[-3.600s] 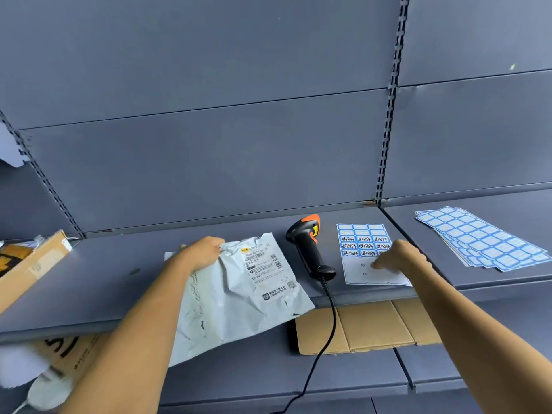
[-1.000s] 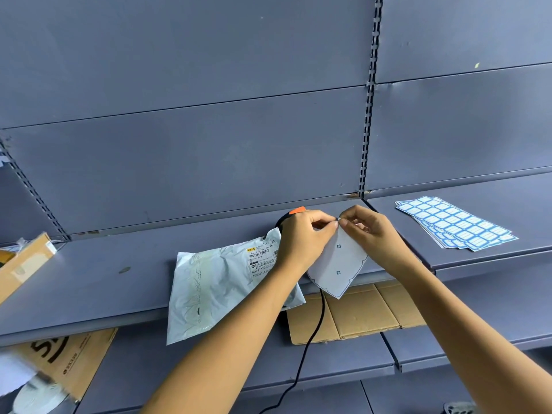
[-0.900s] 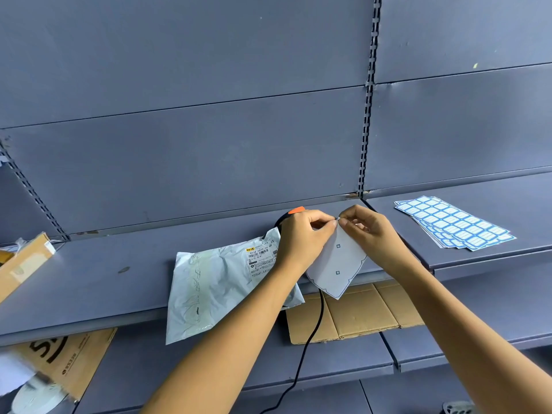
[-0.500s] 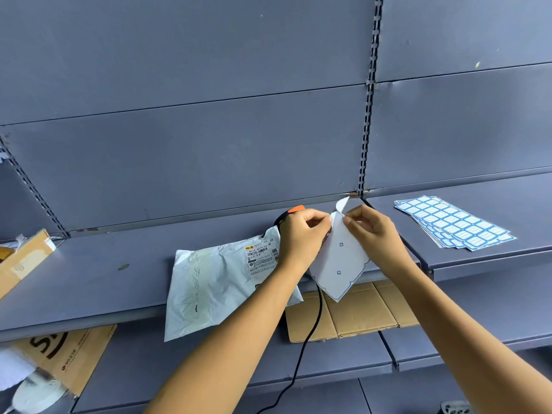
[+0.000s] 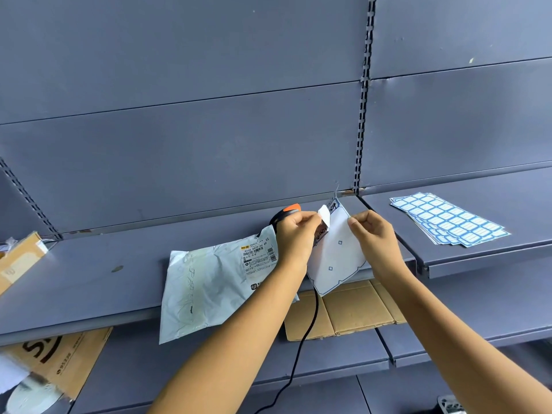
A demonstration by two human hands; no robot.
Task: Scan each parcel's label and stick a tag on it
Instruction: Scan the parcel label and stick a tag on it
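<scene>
— What are my hands doing?
— Your left hand (image 5: 295,237) is curled, pinching a tag (image 5: 325,215) that bends white side out off the sheet (image 5: 337,258). Your right hand (image 5: 373,234) pinches the sheet's right edge, fingers bent.
— And the parcel?
— The parcel (image 5: 209,279) lies flat on the shelf (image 5: 89,279), just left of your left hand. Its long axis runs far right to near left, with the near end overhanging the front edge. Its label (image 5: 258,256) sits at the far right end.

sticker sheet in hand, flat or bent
Bent: sticker sheet hangs between left hand and right hand, a white flap curled over on top.
</scene>
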